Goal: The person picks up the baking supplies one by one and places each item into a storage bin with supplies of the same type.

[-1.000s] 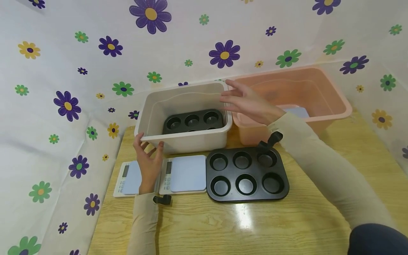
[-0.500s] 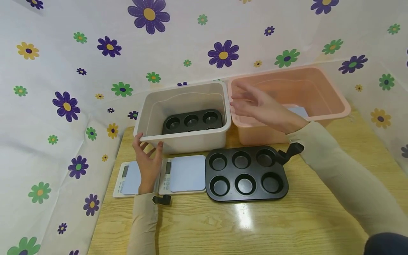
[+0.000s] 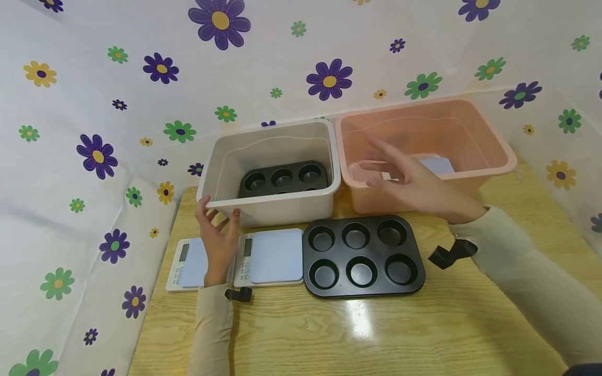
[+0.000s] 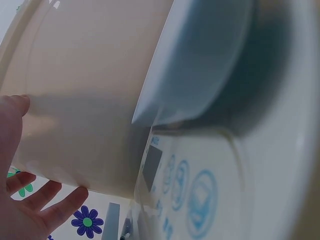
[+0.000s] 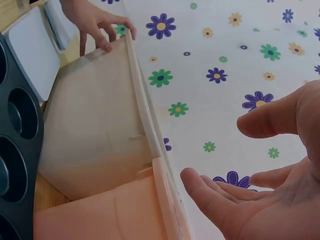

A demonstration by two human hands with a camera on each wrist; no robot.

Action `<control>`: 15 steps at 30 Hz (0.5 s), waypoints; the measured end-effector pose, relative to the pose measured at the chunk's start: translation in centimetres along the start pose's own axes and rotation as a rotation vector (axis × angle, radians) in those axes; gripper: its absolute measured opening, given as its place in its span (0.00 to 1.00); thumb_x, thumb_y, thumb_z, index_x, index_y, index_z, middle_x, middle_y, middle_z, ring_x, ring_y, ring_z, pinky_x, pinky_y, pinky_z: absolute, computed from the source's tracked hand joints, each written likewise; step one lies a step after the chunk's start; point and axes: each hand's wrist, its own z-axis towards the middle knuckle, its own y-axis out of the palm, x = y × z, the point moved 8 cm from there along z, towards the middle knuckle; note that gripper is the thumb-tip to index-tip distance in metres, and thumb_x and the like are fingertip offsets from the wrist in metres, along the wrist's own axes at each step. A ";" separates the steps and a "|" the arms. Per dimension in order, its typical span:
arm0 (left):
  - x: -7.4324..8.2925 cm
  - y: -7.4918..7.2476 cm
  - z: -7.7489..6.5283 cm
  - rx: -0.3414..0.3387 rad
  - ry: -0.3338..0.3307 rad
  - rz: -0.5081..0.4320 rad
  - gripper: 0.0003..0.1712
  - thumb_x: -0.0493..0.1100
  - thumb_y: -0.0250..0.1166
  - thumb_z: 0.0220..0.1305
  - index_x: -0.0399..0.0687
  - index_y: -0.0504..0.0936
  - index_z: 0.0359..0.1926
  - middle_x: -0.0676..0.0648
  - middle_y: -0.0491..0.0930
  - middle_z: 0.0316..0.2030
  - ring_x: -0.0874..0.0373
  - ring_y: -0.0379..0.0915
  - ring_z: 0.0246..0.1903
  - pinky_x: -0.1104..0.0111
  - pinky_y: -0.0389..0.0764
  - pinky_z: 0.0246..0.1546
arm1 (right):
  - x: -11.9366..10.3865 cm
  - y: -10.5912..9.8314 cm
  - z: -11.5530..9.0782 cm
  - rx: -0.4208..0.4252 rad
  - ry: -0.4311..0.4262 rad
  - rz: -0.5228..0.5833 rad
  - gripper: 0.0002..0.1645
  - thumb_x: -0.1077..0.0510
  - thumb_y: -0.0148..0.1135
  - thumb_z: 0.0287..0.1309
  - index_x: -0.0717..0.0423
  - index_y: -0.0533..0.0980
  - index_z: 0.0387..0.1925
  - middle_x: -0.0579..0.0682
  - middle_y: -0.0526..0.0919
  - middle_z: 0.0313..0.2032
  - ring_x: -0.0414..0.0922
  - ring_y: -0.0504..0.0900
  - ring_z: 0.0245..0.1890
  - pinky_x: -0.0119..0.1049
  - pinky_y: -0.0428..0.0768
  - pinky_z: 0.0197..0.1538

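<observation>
My left hand [image 3: 220, 245] grips the front-left corner of the white plastic bin [image 3: 287, 210], thumb on its front wall and fingers around the left side. In the left wrist view the thumb [image 4: 19, 105] touches the wall. A dark muffin tin [image 3: 270, 190] lies inside this bin. Over the front of the pink bin [image 3: 484, 130] hovers my right hand [image 3: 416, 183], its fingers spread and holding nothing. The right wrist view shows that thumb [image 5: 267, 119] well apart from the fingers. Inside the pink bin a pale flat plate [image 3: 437, 165] shows, partly covered by the hand.
A second muffin tin [image 3: 364, 253] lies on the wooden table [image 3: 291, 334] in front of the bins. Beside it sits a kitchen scale [image 3: 277, 256], with another scale [image 3: 192, 263] further left, partly behind the left hand. A flower-patterned sheet [image 3: 282, 57] rises behind the bins.
My right hand has moved right and toward me, from the white bin's right rim to over the pink bin's front. The left hand stays at its corner.
</observation>
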 end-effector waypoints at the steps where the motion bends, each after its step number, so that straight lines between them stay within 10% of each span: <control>1: 0.0 0.0 0.0 -0.001 0.003 0.006 0.45 0.37 0.73 0.73 0.50 0.57 0.81 0.39 0.63 0.79 0.37 0.71 0.73 0.32 0.83 0.64 | 0.0 0.0 -0.4 0.000 0.000 -0.003 0.50 0.58 0.60 0.81 0.36 0.46 0.90 0.59 0.64 0.83 0.61 0.68 0.82 0.70 0.66 0.81; 9: 4.0 0.1 -0.1 -0.001 -0.005 -0.011 0.42 0.31 0.69 0.74 0.38 0.55 0.79 0.28 0.60 0.78 0.28 0.68 0.72 0.26 0.78 0.64 | 0.3 0.3 -3.1 -0.028 -0.011 -0.021 0.51 0.61 0.58 0.81 0.31 0.44 0.90 0.56 0.65 0.82 0.60 0.72 0.78 0.62 0.72 0.78; 15: 3.4 0.1 -0.1 0.000 -0.014 -0.008 0.41 0.33 0.69 0.74 0.36 0.55 0.79 0.27 0.59 0.78 0.28 0.68 0.73 0.26 0.77 0.65 | 1.0 0.3 -4.5 -0.025 -0.055 0.007 0.51 0.64 0.60 0.79 0.34 0.47 0.89 0.56 0.66 0.81 0.49 0.77 0.73 0.26 0.81 0.69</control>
